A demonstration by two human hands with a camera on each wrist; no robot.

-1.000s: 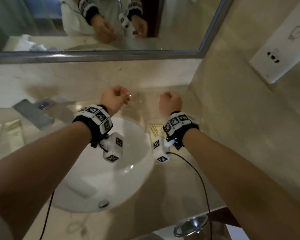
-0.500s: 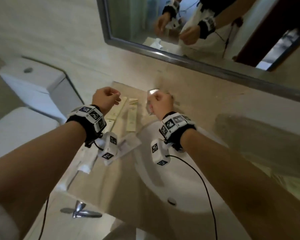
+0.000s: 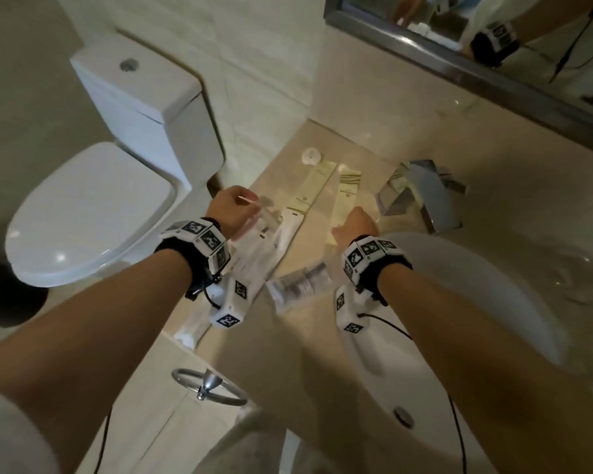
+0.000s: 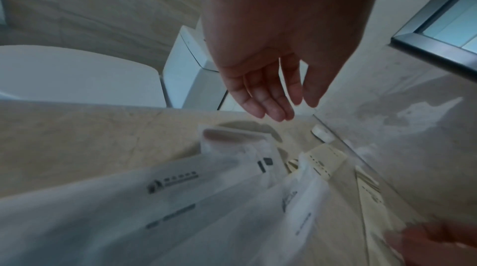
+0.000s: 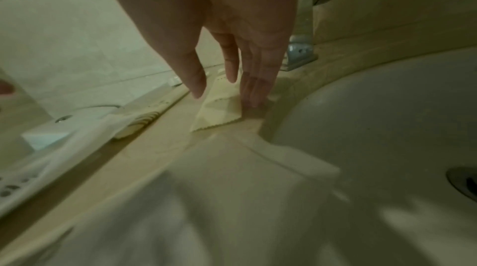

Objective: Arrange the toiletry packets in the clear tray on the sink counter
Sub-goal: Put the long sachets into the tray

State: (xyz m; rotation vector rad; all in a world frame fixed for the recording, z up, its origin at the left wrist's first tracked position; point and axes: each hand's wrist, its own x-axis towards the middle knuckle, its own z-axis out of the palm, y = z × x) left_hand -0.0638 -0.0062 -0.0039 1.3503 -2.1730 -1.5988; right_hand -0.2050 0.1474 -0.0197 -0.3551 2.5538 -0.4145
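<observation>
Two long cream packets (image 3: 307, 196) (image 3: 347, 200) lie side by side on the beige counter (image 3: 261, 340) left of the basin. Several white printed packets (image 3: 254, 254) overlap at their near left, and one more (image 3: 300, 285) lies nearer me. My left hand (image 4: 278, 111) hovers over the white packets (image 4: 180, 199) with straight fingers, holding nothing. My right hand (image 5: 224, 90) reaches down with straight fingers whose tips touch a cream packet (image 5: 219, 113) beside the basin rim. The clear tray is hard to make out. Only a thin clear edge (image 4: 343, 145) shows by the cream packets.
A white basin (image 3: 459, 319) fills the counter's right side, with a chrome tap (image 3: 421, 193) behind it. A white toilet (image 3: 117, 165) stands left of the counter. A small round white item (image 3: 310, 155) lies at the back, a mirror (image 3: 459, 46) hangs above, and a towel ring (image 3: 206, 388) is below the front edge.
The head view has swung left from the basin to the packets. Both hands, curled as fists before, have uncurled and dropped toward the packets.
</observation>
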